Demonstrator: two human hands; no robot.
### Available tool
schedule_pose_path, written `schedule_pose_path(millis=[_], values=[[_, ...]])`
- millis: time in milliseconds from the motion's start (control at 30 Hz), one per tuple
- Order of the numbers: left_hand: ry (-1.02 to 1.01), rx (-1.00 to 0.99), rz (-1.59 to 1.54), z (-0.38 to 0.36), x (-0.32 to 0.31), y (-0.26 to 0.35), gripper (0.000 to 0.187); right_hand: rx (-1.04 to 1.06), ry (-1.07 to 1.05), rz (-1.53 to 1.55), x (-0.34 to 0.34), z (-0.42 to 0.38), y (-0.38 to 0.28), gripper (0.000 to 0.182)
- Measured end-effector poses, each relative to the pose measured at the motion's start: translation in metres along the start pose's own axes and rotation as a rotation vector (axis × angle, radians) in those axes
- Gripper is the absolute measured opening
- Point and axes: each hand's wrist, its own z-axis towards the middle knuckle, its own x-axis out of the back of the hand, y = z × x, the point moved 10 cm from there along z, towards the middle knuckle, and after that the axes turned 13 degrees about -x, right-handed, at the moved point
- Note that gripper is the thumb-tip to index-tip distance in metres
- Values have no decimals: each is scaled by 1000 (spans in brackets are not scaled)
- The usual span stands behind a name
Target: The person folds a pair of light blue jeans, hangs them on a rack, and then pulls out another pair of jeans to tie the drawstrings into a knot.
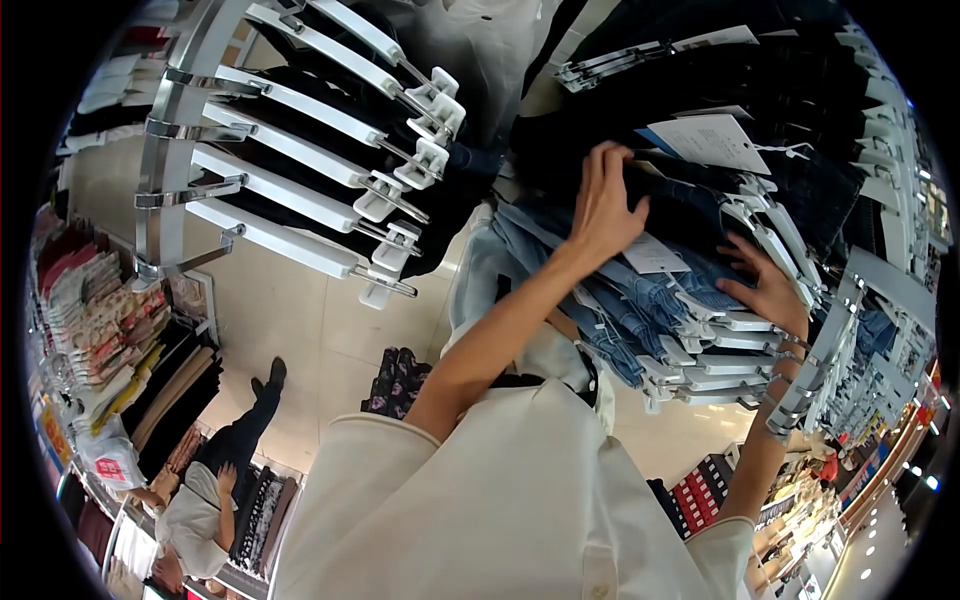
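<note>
Nearest, cream fabric shirt (480,500); beyond, dark-blue denim jeans (690,205) run leftward from white plastic hangers (783,240) by spread, ungripping right hand (768,290) toward half-curled left hand (605,205), hold unclear.

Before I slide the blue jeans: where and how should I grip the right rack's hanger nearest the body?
Probably pinch the white hanger along its straight bar, between clip and metal rail, coming from the body side. That side is exposed; other hangers crowd its far side, where the right hand also is.
</note>
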Motion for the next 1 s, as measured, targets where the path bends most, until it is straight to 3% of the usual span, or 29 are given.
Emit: schedule_pose_path(millis=[33,100,167,233,300,433,500,567,633,700,767,800,933,1000], values=[[9,-97,4,8,2,1,48,-35,46,-44,4,-1,2,82],[-407,-187,-93,2,-37,-14,41,-98,126,-131,4,-2,3,70],[-417,-191,-101,-8,-40,-24,30,-161,167,-155,7,-3,7,65],[-579,-161,-210,-21,-56,-40,27,-203,163,-133,5,-2,15,63],[-572,-126,-244,-33,-57,-73,28,-242,169,-148,6,1,31,61],[-719,152,12,-79,-61,-190,32,-226,141,-176,5,-8,7,55],[-723,218,54,-77,-52,-220,26,-225,137,-158,5,-8,5,51],[-574,262,109,-58,-31,-230,21,-146,120,-109,2,-6,5,49],[-316,104,173,-26,-6,-226,19,-152,116,-82,1,-9,-1,48],[-306,5,181,-7,-1,-211,18,-110,116,-58,1,-9,-2,48],[-522,244,21,-12,-23,-216,19,-141,129,-71,3,-10,0,47],[-699,254,-19,-21,-41,-213,28,-116,124,-88,2,-10,-2,47],[-921,133,157,-51,-75,-188,47,-64,105,-88,1,-6,-2,47],[-897,162,213,-60,-75,-193,46,-54,106,-71,3,-7,3,47]])
